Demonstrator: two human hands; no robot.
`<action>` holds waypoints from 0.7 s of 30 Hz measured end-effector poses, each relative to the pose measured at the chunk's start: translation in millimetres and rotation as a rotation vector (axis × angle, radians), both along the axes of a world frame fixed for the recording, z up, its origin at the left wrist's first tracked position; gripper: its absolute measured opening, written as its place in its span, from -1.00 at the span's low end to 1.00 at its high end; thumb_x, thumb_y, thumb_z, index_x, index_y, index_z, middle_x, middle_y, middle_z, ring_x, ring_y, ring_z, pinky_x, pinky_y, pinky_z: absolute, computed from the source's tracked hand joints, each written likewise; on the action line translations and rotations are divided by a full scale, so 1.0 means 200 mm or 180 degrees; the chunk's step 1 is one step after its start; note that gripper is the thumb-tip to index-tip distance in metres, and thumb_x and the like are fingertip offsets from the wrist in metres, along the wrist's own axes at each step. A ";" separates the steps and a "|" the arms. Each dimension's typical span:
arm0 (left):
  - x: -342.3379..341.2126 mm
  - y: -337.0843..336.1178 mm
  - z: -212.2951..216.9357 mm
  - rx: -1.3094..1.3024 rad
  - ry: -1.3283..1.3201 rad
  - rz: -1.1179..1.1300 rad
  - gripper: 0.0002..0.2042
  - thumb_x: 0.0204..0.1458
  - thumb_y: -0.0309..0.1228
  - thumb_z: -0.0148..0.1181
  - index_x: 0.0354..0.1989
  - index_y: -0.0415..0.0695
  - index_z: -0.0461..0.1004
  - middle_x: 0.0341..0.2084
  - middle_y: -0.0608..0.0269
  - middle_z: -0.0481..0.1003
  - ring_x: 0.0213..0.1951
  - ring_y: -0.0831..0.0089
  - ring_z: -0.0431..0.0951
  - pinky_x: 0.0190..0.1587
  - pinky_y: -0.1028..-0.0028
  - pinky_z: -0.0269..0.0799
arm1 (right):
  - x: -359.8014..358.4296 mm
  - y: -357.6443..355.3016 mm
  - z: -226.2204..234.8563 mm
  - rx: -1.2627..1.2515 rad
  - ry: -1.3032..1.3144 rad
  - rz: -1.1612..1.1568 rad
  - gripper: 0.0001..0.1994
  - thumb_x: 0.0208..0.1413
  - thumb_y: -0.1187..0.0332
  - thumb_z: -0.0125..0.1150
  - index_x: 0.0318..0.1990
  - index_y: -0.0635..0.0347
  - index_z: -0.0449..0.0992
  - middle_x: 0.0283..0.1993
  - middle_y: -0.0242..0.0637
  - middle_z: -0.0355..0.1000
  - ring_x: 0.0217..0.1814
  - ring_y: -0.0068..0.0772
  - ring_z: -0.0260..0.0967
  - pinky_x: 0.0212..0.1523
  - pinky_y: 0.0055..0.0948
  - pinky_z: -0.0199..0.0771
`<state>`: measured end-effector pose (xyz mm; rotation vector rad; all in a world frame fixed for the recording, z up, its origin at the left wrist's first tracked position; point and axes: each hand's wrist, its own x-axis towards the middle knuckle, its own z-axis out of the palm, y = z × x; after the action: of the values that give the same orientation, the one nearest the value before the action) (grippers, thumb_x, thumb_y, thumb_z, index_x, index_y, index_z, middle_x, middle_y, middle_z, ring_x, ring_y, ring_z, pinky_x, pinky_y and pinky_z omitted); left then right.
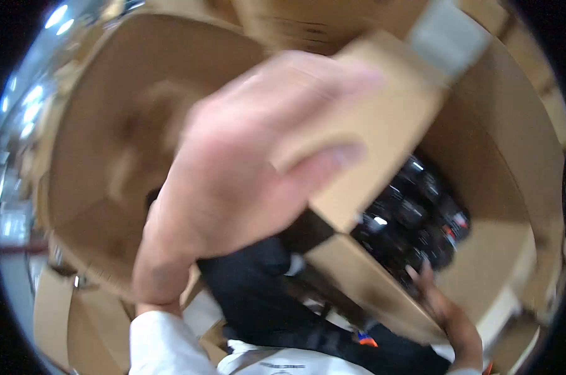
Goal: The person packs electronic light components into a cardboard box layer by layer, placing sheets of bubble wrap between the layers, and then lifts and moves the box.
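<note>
Large and blurred in the middle, my left hand [245,150] is open, its thumb spread from the stretched fingers. It is raised in front of a tan cardboard flap [383,106]; nothing shows between its fingers. At lower right, my right hand [439,300] reaches into an open cardboard box [483,262]. Its visible fingertips are apart and rest at the near edge of a bundle of shiny black objects [414,212], with some red and white on the right side. Glare and blur hide what kind these objects are.
Another large open carton [95,137] spreads across the left, with a blurred brown shape inside. Grey tape [449,37] runs over the flap's upper corner. More cardboard [320,19] stands at the back. My dark-trousered legs [252,294] are below, beside the box wall [370,287].
</note>
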<state>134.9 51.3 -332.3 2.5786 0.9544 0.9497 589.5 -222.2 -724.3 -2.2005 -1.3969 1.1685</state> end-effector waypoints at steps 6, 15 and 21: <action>-1.49 -0.05 -0.59 -0.1405 -0.1066 0.2679 -0.77 0.20 -0.42 0.16 -0.07 -0.30 0.53 -0.35 0.34 0.55 -0.31 0.65 0.50 -0.21 0.59 0.45 | 0.10 0.14 0.03 -0.1098 -0.1082 0.1070 -0.32 -0.07 0.00 0.41 0.05 0.42 0.44 -0.03 0.20 0.43 0.09 0.21 0.35 0.12 -0.04 0.35; -2.42 -0.51 -2.18 -0.2977 -0.1124 0.6322 -0.26 -0.12 0.01 0.47 0.09 -0.37 0.47 0.08 -0.17 0.48 0.10 -0.11 0.48 0.12 0.14 0.42 | 0.22 0.32 0.62 -0.0769 -0.1045 0.1087 -0.61 0.03 0.25 0.32 -0.11 0.44 0.52 -0.39 -0.18 0.48 -0.36 -0.36 0.40 -0.22 -0.35 0.46; -2.19 -0.41 -2.29 -0.1381 -0.1564 0.4620 -0.48 -0.15 -0.21 0.48 -0.09 -0.34 0.52 -0.15 -0.08 0.60 -0.09 -0.10 0.58 -0.06 0.11 0.47 | 0.09 0.32 0.91 -0.0688 -0.1134 0.0721 -0.75 0.07 0.42 0.26 -0.18 0.47 0.50 -0.39 -0.30 0.45 -0.32 -0.47 0.38 -0.22 -0.41 0.45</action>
<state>-303.2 -29.9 -790.9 0.9077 2.4611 1.2707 608.5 -157.9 -543.2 -2.5523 -1.7747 1.0784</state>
